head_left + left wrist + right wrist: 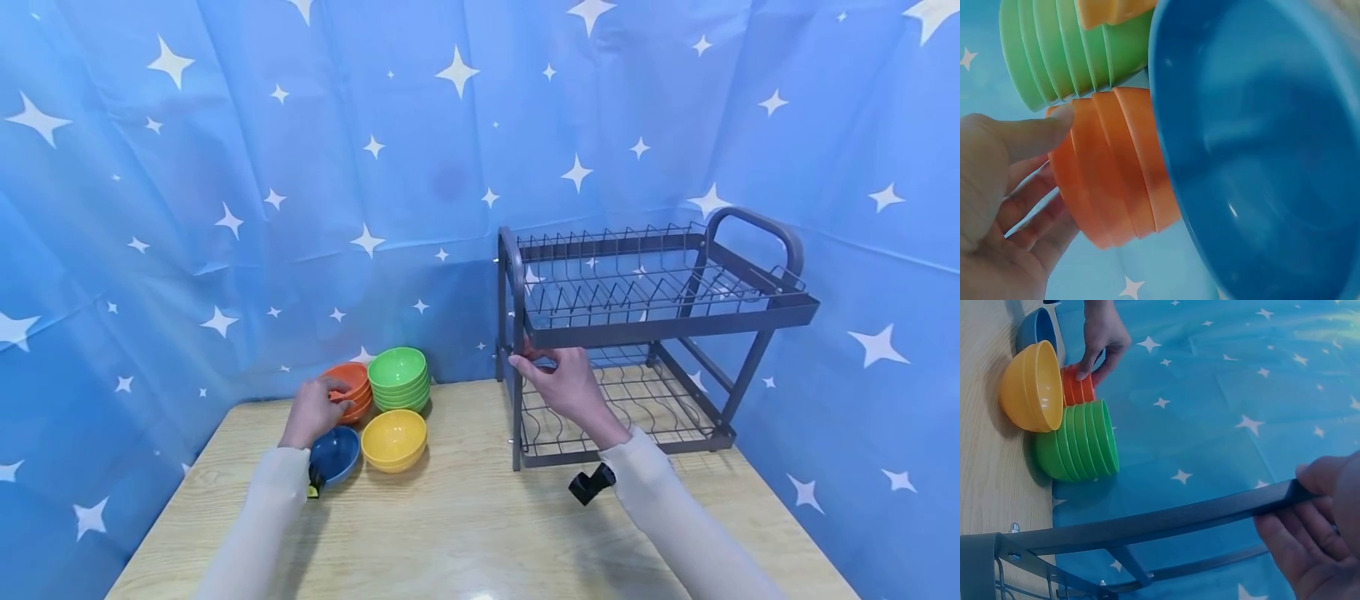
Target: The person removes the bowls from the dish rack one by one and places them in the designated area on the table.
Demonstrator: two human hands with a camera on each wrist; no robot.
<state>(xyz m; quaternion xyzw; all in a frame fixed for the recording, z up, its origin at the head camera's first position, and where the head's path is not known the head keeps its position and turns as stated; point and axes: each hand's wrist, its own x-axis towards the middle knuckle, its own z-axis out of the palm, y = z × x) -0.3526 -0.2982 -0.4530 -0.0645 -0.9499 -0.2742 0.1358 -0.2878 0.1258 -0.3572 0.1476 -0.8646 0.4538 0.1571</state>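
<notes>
At the back left of the table, my left hand (310, 413) pinches the rim of the top bowl in a stack of orange bowls (1110, 169). Its thumb lies at the rim, with the fingers at the far side. A stack of green bowls (398, 372) touches the orange ones on the right. In front are a blue bowl (335, 457) and stacked yellow bowls (393, 442). My right hand (567, 387) grips a dark upright bar (1147, 526) at the left side of the two-tier dish rack (675, 332), below the upper tier. Part of its fingers is hidden behind the bar.
The rack's wire shelves (622, 400) stand on the right side of the wooden table (465, 517). A blue curtain with white stars (420, 192) hangs close behind the table and along both sides. A black wrist device (592, 483) hangs beneath the right sleeve.
</notes>
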